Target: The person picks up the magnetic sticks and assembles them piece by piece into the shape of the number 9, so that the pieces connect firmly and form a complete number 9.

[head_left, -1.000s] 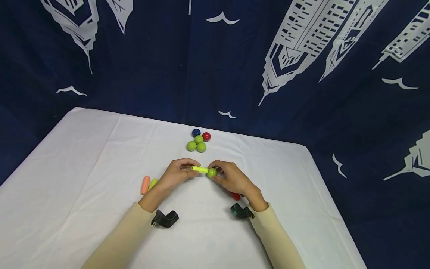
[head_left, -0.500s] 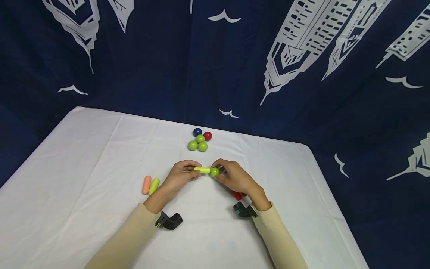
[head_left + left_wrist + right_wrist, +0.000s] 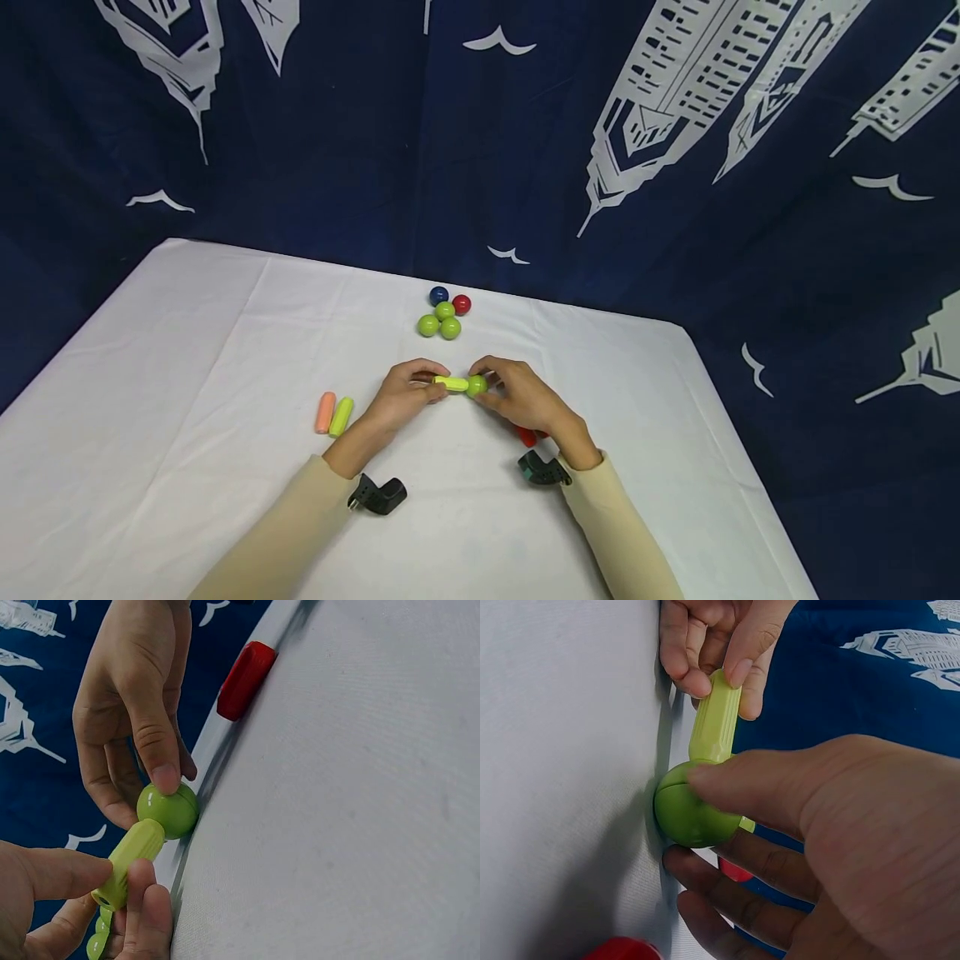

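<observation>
Head view: left hand point(image 3: 401, 396) pinches yellow-green rod point(image 3: 451, 383), right hand point(image 3: 520, 397) pinches green ball point(image 3: 476, 385) — ball touching rod's end, both held just above white tablecloth point(image 3: 187, 333). Ball cluster point(image 3: 444, 314) beyond hands; orange rod point(image 3: 325, 412) and lime rod point(image 3: 341, 416) side by side at left.
Left wrist view: thumb and fingers curled round rod point(image 3: 129, 862); red rod point(image 3: 246, 679) lies on cloth.
Right wrist view: thumb and fingertips clasp ball point(image 3: 692, 812) — rod point(image 3: 715, 727) abutting

Both arms wear long cream sleeves point(image 3: 285, 533) ending at the wrists. A small black camera unit point(image 3: 377, 494) is strapped under each wrist; the hands are bare.
</observation>
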`<state>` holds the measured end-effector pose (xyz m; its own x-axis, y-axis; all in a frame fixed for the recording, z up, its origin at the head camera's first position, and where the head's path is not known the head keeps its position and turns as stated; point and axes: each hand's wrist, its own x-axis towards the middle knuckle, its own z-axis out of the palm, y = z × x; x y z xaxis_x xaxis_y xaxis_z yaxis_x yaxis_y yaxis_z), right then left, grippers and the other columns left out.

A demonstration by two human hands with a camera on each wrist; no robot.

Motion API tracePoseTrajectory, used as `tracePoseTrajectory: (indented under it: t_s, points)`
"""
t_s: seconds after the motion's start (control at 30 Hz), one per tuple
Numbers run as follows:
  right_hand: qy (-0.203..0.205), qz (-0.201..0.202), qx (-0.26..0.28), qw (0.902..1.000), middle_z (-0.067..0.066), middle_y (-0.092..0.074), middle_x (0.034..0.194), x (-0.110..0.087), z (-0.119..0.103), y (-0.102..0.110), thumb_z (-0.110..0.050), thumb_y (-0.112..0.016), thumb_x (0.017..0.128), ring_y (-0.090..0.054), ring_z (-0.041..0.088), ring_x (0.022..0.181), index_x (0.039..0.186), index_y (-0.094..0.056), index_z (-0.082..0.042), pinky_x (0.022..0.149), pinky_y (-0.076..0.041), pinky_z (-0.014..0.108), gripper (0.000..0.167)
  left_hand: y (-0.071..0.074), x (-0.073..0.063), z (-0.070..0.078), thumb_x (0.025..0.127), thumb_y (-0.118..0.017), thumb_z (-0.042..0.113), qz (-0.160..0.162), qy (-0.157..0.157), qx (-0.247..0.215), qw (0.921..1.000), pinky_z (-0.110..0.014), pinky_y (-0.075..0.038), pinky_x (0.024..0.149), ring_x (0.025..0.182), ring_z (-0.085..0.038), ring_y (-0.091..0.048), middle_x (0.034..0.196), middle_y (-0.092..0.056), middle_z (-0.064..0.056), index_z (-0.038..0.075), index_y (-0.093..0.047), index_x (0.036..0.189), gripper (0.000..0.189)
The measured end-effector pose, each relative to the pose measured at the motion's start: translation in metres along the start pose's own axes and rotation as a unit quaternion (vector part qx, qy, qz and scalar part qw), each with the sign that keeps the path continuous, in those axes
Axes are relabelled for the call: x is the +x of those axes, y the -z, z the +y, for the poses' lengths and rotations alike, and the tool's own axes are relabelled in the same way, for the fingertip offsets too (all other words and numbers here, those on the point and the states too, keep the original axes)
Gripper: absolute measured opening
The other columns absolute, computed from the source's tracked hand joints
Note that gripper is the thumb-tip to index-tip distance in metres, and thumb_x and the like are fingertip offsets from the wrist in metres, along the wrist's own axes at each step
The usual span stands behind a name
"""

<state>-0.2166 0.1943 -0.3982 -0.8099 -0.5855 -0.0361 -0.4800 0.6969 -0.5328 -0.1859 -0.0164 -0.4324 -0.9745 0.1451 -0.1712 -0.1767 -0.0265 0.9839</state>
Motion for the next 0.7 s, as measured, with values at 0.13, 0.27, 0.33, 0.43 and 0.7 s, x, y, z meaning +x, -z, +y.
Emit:
tracePoseTrajectory:
  t_s: [0.13,0.27,0.33,0.43,0.7]
  points:
    - [0.006,0.001,-0.003,1.0000,0.005,-0.069,0.115,0.000,0.000,0.000,-0.011,-0.071,0.093,-0.067,0.023,0.106,0.119,-0.064,-0.008,0.094,-0.054,0.040,0.027,0.001,-0.002,0.001,0.092,-0.062,-0.006,0.000,-0.002,0.017,0.9999,-0.025,-0.054,0.080,0.085,-0.013,-0.063,0.109,-0.057,-0.016,-0.005,-0.066,0.114,0.022]
    - [0.008,0.003,-0.006,0.9999,0.005,-0.069,0.115,-0.001,0.001,-0.002,-0.012,-0.071,0.093,-0.067,0.023,0.105,0.119,-0.065,-0.006,0.093,-0.054,0.039,0.028,0.005,-0.004,0.004,0.092,-0.060,-0.005,0.005,-0.009,0.043,0.9990,-0.026,-0.055,0.075,0.082,-0.017,-0.064,0.111,-0.057,-0.017,-0.006,-0.065,0.116,0.024]
    - [0.006,0.004,-0.008,0.9999,0.005,-0.069,0.114,-0.001,0.001,-0.002,-0.013,-0.071,0.093,-0.068,0.022,0.104,0.119,-0.065,-0.006,0.092,-0.054,0.039,0.028,0.009,-0.005,0.007,0.092,-0.059,-0.003,0.012,-0.013,0.060,0.9980,-0.025,-0.053,0.070,0.079,-0.017,-0.062,0.112,-0.058,-0.018,-0.004,-0.065,0.117,0.025]
    - [0.005,0.006,-0.010,0.9999,0.004,-0.069,0.114,-0.001,0.002,-0.003,-0.015,-0.071,0.094,-0.068,0.021,0.102,0.119,-0.066,-0.006,0.091,-0.055,0.038,0.027,0.015,-0.007,0.014,0.093,-0.059,-0.001,0.018,-0.028,0.081,0.9961,-0.024,-0.048,0.065,0.077,-0.015,-0.058,0.115,-0.060,-0.020,-0.003,-0.065,0.117,0.025]
    - [-0.002,0.003,-0.009,0.9999,0.004,-0.069,0.114,0.000,0.002,-0.001,-0.015,-0.072,0.093,-0.067,0.021,0.102,0.119,-0.065,-0.007,0.092,-0.054,0.038,0.028,0.033,-0.016,0.037,0.094,-0.061,0.005,0.022,-0.041,0.126,0.9909,-0.027,-0.045,0.072,0.086,-0.022,-0.064,0.121,-0.060,-0.017,0.001,-0.065,0.120,0.026]
